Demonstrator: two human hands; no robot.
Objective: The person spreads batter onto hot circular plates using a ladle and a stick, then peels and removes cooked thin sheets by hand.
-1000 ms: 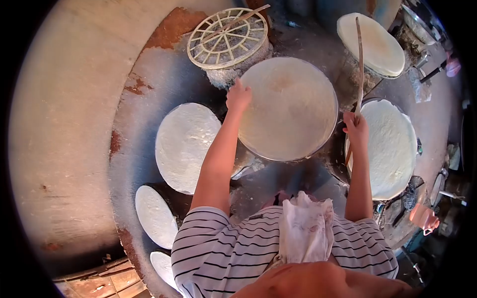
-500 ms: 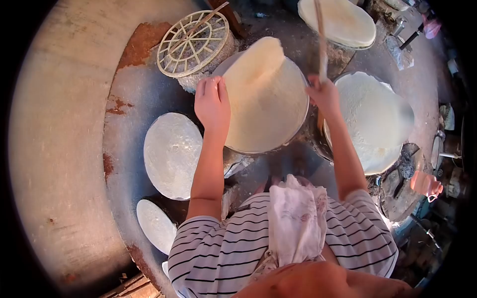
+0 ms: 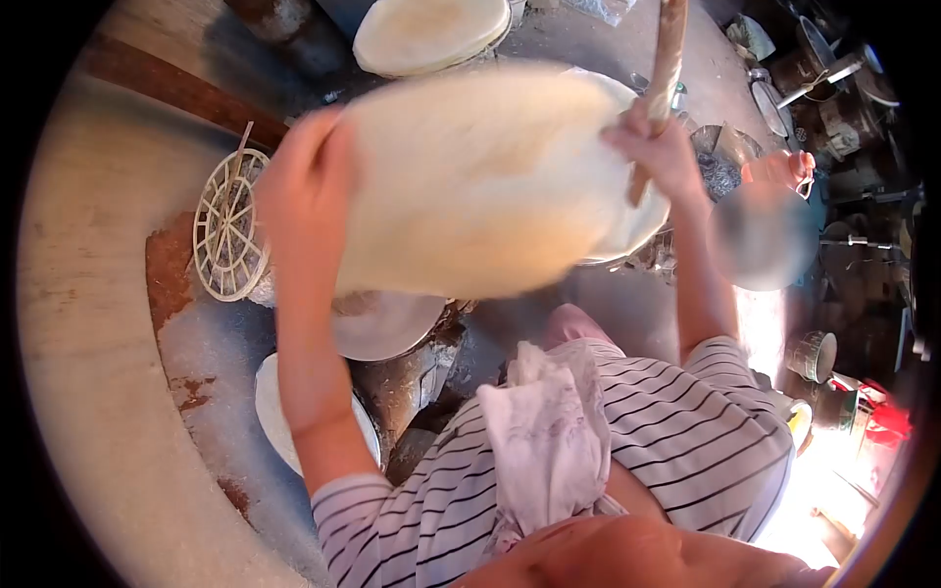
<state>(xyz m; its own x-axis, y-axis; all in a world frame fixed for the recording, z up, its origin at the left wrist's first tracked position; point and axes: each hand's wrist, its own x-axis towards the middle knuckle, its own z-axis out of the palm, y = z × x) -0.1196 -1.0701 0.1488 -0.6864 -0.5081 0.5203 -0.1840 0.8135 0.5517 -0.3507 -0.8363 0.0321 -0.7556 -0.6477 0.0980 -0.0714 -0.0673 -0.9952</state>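
Note:
A large, thin, pale flatbread (image 3: 480,186) hangs in the air between my hands, tilted and smeared by motion. My left hand (image 3: 309,191), also blurred, pinches its left edge. My right hand (image 3: 659,149) is wrapped round a wooden stick (image 3: 670,54), with the fingertips at the flatbread's right edge; whether they also grip the bread I cannot tell. Below the flatbread on the left shows part of a round griddle (image 3: 392,331), bare where visible. Behind its right side, the rim of a round surface with pale bread (image 3: 635,230) peeks out.
At the back stands a stack of round flatbreads (image 3: 431,37). A spoked round rack (image 3: 227,250) with a thin stick across it is at the left. White round surface (image 3: 279,416) lies partly behind my left forearm. An orange jug (image 3: 776,171) and pots are on the right.
The flatbread has come up off the griddle and moved right, in my left hand. My view has turned right. The stick is still in my right hand, now beside the flatbread's edge.

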